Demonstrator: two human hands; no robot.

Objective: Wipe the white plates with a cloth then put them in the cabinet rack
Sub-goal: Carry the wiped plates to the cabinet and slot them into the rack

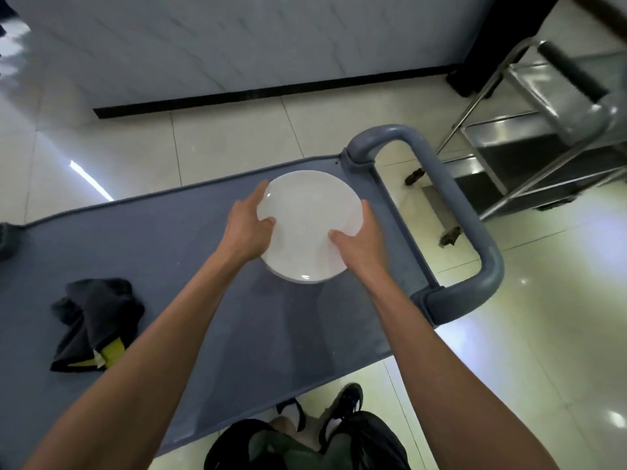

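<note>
Knees (305, 446) and a shoe (346, 398) sat at frame bottom, so we were standing tight against the cart (203, 266). Both forearms reached out over its grey deck, a matte, finely textured surface. Plate (307, 228) was near the handle (451, 212) end, apparently just above the deck or resting on it; we couldn't tell which. Left hand (246, 225) and right hand (359, 245) held opposite rims, thumbs on top, fingers curled under: a two-sided grip, sensible for glazed, slippery ceramic. Plate was round, shallow, glossy white with glare spots. Cloth (91, 320), dark and crumpled with a yellow patch, lay well apart to the left, untouched, so probably no wiping at this moment. Steel trolley (543, 130) stood beyond. No cabinet rack in view.
</note>
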